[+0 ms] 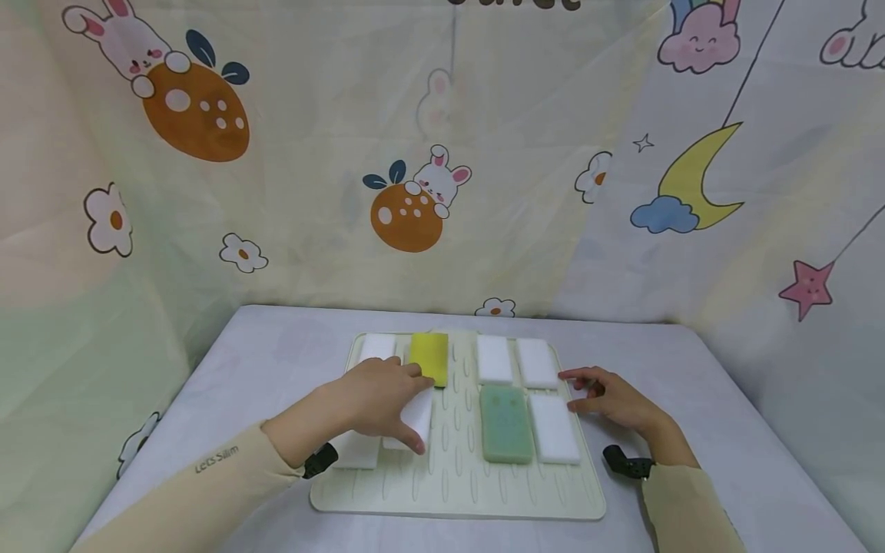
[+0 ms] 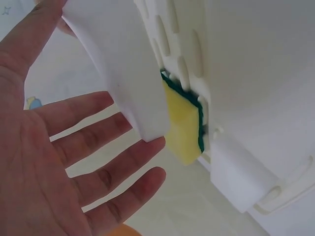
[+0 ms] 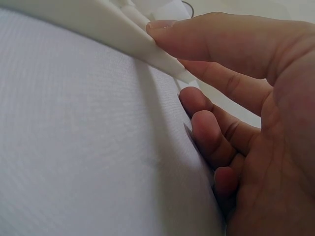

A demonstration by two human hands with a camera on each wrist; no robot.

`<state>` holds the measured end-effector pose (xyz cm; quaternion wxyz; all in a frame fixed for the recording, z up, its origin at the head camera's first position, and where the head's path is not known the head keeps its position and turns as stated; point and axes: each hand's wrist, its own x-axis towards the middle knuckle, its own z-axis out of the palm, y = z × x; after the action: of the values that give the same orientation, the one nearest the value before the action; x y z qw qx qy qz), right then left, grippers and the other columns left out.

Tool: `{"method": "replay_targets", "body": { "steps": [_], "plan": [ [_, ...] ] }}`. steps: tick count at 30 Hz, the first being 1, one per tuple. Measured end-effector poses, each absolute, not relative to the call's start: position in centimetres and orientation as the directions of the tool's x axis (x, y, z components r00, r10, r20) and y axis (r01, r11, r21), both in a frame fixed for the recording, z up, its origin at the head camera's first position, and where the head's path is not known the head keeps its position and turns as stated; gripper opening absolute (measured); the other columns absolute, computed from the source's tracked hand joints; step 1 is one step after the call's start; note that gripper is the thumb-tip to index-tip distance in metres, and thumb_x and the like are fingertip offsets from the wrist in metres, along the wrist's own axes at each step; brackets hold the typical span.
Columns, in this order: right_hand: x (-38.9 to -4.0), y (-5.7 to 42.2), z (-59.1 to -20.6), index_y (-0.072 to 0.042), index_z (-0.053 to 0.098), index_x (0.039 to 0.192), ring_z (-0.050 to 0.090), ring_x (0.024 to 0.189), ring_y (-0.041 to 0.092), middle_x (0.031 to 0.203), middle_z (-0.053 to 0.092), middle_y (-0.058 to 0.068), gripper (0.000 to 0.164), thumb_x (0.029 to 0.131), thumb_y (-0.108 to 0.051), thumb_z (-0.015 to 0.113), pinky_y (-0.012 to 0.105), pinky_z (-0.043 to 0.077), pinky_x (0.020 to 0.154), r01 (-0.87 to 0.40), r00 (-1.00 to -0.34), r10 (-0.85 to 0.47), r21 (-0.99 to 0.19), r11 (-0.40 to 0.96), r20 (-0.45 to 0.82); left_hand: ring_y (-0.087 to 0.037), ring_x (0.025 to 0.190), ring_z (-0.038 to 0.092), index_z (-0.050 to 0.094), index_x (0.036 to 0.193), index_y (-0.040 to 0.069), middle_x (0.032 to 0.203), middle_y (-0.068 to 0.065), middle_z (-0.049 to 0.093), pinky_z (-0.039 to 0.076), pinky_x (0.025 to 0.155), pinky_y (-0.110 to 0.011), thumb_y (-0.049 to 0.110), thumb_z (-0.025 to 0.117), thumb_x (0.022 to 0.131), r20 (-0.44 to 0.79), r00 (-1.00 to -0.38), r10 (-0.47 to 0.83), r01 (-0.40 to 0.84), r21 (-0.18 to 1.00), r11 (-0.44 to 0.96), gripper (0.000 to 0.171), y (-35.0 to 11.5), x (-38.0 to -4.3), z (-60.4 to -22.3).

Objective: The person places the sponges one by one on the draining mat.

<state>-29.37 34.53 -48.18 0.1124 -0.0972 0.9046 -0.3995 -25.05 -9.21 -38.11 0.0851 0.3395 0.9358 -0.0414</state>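
My left hand point(image 1: 380, 399) reaches over the left side of a pale ridged mat point(image 1: 456, 491). It holds a white sponge point(image 2: 123, 64), thumb at one end and fingertips along the other. Just beyond those fingers sits a yellow sponge point(image 1: 430, 353) with a dark green scouring layer, seen edge-on in the left wrist view. My right hand point(image 1: 615, 395) is at the mat's right edge, its thumb point(image 3: 177, 39) on the rim and the index finger close by. The other right fingers bend loosely above the white cloth and hold nothing.
On the mat's right half lie a light green sponge point(image 1: 507, 426) and three white sponges, one point(image 1: 555, 430) beside the green. Two more white sponges, one at the back left point(image 1: 378, 346) and one at the front left point(image 1: 356, 453), are partly covered by my left arm. A printed curtain point(image 1: 311, 192) stands behind the table.
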Motion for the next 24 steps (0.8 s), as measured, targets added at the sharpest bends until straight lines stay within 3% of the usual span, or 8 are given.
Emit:
{"method": "replay_targets", "body": {
  "steps": [12, 24],
  "plan": [
    [-29.4, 34.6, -48.2, -0.016, 0.066, 0.138, 0.046, 0.090, 0.020, 0.120, 0.056, 0.014, 0.059, 0.084, -0.028, 0.086, 0.027, 0.040, 0.074, -0.081, -0.957, -0.259, -0.737, 0.671, -0.132, -0.022, 0.102, 0.061, 0.059, 0.146, 0.022, 0.128, 0.003, 0.065, 0.050, 0.080, -0.036, 0.079, 0.074, 0.073, -0.202, -0.751, 0.629, 0.651, -0.061, 0.757, 0.094, -8.5, -24.5, -38.8],
    [-29.4, 34.6, -48.0, -0.015, 0.065, 0.139, 0.045, 0.090, 0.019, 0.120, 0.056, 0.014, 0.058, 0.085, -0.027, 0.085, 0.026, 0.041, 0.072, -0.078, -0.955, -0.265, -0.745, 0.662, -0.135, -0.023, 0.101, 0.063, 0.057, 0.147, 0.019, 0.133, 0.000, 0.065, 0.051, 0.074, -0.035, 0.086, 0.071, 0.069, -0.197, -0.757, 0.623, 0.648, -0.098, 0.756, 0.103, -7.9, -24.5, -40.3]
  ]
}}
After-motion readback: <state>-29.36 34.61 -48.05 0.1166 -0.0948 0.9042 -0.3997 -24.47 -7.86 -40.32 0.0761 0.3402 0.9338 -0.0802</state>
